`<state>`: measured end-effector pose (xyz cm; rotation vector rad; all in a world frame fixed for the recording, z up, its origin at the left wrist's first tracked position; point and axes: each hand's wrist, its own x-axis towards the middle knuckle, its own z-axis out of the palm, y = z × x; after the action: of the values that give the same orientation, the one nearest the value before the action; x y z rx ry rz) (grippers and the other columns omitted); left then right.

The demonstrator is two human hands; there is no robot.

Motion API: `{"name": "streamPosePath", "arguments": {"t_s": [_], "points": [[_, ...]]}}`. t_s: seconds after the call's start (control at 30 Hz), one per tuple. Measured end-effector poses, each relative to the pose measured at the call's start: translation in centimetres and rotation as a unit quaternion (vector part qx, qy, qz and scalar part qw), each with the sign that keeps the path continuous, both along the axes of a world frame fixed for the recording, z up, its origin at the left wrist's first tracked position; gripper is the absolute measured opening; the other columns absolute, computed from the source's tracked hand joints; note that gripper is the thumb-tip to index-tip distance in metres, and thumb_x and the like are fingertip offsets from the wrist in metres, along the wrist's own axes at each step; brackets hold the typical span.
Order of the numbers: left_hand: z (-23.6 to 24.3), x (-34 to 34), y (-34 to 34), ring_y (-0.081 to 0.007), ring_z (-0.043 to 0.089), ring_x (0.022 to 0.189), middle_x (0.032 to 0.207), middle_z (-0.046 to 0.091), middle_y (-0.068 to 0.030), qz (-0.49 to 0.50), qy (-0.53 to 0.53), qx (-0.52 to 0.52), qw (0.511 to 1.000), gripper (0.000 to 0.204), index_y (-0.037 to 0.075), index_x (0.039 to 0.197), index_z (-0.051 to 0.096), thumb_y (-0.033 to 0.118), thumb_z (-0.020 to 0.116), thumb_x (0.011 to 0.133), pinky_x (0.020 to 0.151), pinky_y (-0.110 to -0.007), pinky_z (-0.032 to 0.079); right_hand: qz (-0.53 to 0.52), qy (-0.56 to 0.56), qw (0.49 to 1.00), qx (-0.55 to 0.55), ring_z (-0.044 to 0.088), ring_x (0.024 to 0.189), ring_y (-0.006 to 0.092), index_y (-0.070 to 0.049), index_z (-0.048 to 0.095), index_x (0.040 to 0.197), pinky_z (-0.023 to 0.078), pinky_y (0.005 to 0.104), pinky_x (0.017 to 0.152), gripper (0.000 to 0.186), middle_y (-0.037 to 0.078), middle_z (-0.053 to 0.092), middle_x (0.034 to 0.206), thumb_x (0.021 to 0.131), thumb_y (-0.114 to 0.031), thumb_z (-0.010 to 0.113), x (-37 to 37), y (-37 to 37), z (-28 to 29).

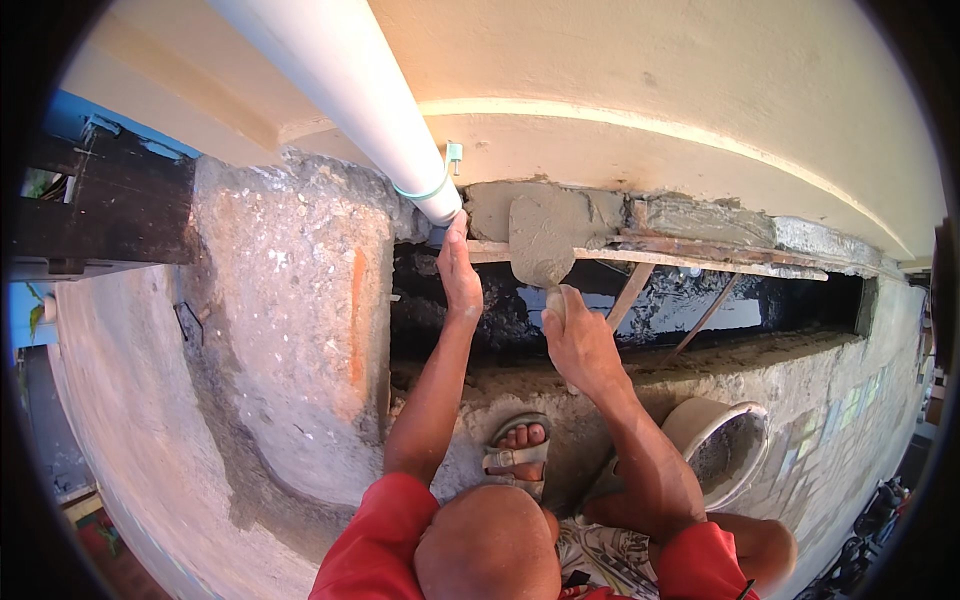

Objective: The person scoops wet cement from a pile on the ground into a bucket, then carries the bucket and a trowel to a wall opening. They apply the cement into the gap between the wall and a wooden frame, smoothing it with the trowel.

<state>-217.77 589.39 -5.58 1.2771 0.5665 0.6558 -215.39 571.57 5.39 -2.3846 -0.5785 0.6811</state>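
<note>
My right hand [583, 345] grips the handle of a trowel [541, 240], its blade coated in wet grey mortar. The blade lies against a band of fresh mortar [490, 210] along the foot of the wall. Upright beside the lower end of a white pipe [350, 90], my left hand [460, 280] has its fingers stretched out and touching the pipe's end. A thin wooden strip [720, 262] runs below the mortar band, propped by slanting sticks [630, 297]. Part of the strip is hidden behind the trowel.
An open channel with dark, shiny water [690, 308] runs under my hands. A round bucket [690, 425] holding grey mortar stands right of my right forearm. Rough concrete [300, 290] lies to the left; my sandalled foot [518, 450] rests at the channel's near edge.
</note>
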Motion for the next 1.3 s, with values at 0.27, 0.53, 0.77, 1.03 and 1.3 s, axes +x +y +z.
{"name": "streamPosePath", "arguments": {"t_s": [0.27,0.53,0.77,1.03,1.3], "points": [[-0.1,0.0,-0.1,-0.0319,0.027,0.142,0.150,0.030,-0.0258,-0.001,0.000,0.002,1.000,0.081,-0.013,0.142,0.030,0.056,0.025,0.101,0.118,-0.042,0.017,0.085,-0.003,0.996,-0.027,0.064,0.080,0.0511,0.010,0.050,0.102,0.051,0.0552,0.075,0.032,0.034,0.063,0.078,0.092,-0.021,0.052,2.6,5.2,-0.5],[-0.3,0.3,0.0,-0.0319,0.027,0.142,0.150,0.030,-0.0256,-0.007,0.000,0.014,1.000,0.080,-0.013,0.142,0.030,0.056,0.025,0.101,0.118,-0.042,0.017,0.010,-0.006,0.998,-0.056,0.059,0.082,0.0538,0.006,0.050,0.104,0.046,0.0580,0.078,0.031,0.034,0.062,0.078,0.091,-0.022,0.052,4.0,1.1,-0.8],[-0.3,0.7,0.0,-0.0319,0.027,0.142,0.150,0.030,-0.0255,-0.010,-0.001,0.021,1.000,0.079,-0.013,0.142,0.031,0.055,0.025,0.101,0.118,-0.042,0.018,-0.017,-0.026,0.998,-0.046,0.058,0.085,0.0510,0.004,0.051,0.098,0.046,0.0581,0.073,0.024,0.034,0.058,0.088,0.092,-0.019,0.051,4.8,-3.1,-1.7],[-0.1,0.8,-0.2,-0.0319,0.027,0.142,0.150,0.031,-0.0253,-0.016,-0.001,0.027,0.999,0.079,-0.013,0.141,0.031,0.055,0.025,0.101,0.118,-0.042,0.018,-0.058,-0.040,0.998,0.007,0.061,0.069,0.0481,0.008,0.043,0.095,0.049,0.0535,0.059,0.028,0.031,0.056,0.073,0.094,-0.019,0.050,2.5,-3.3,-3.9],[-0.2,1.2,-0.8,-0.0318,0.027,0.142,0.149,0.031,-0.0251,-0.030,-0.006,0.029,0.999,0.078,-0.012,0.141,0.031,0.054,0.025,0.102,0.118,-0.042,0.018,-0.169,0.012,0.983,0.064,0.064,0.057,0.0412,0.008,0.040,0.101,0.051,0.0478,0.055,0.033,0.028,0.061,0.066,0.098,-0.025,0.044,0.4,-2.7,-5.5]]}}
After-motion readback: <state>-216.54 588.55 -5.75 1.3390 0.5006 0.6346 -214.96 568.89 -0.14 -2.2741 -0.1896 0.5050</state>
